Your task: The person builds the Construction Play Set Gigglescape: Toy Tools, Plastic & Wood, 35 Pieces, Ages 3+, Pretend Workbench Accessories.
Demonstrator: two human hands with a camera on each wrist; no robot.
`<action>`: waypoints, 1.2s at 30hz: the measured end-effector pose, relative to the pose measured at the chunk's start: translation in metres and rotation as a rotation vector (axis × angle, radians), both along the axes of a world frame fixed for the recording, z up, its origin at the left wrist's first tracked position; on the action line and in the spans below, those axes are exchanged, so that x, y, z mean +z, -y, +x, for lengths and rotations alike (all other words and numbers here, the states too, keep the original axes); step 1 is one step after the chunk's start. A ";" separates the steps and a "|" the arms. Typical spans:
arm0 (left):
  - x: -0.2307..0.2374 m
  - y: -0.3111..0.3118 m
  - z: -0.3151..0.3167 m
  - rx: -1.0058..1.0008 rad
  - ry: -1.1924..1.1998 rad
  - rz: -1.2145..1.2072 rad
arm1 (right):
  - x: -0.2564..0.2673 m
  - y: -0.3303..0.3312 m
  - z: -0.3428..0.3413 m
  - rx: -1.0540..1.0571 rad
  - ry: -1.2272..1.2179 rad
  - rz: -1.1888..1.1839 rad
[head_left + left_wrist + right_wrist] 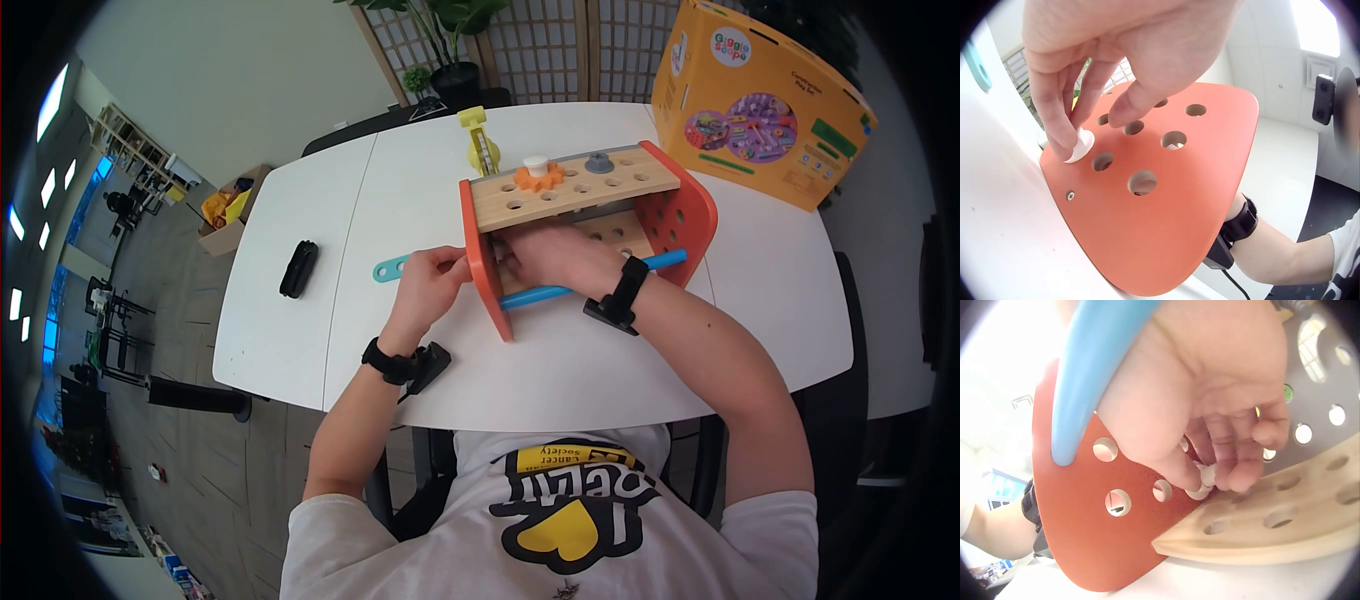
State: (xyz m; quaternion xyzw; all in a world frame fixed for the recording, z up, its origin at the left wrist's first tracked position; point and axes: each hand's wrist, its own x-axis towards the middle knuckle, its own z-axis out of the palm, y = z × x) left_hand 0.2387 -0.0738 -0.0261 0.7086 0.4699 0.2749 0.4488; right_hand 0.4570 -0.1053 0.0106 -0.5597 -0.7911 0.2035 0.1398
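Observation:
A toy workbench with red side panels (1172,225) and wooden shelves stands on the table. Outside its left panel, my left hand (430,285) holds the round head of a white bolt (1087,145) with its fingertips. The thumb lies apart from the head, near the holes. Reaching inside, my right hand (545,252) pinches a small white piece (1208,475) between thumb and fingers, beside a hole in that same panel. A blue rod (1079,387) crosses in front of the right hand. A teal strip with holes (389,269) lies just left of the left hand.
An orange gear (540,178) under a white knob and a grey piece (599,163) sit on the top shelf. Behind the workbench is a yellow-green tool (480,145). A black case (299,269) lies at left, and a yellow box (760,110) stands back right.

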 end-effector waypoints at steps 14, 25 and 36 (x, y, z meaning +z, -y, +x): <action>0.001 0.000 0.001 0.021 -0.034 0.021 | 0.006 0.004 -0.001 -0.002 0.002 -0.010; 0.001 0.000 0.001 0.027 -0.026 0.009 | 0.007 0.004 -0.003 -0.017 0.037 -0.002; 0.000 0.000 0.003 0.043 -0.037 0.035 | 0.006 0.001 -0.004 -0.043 0.088 -0.068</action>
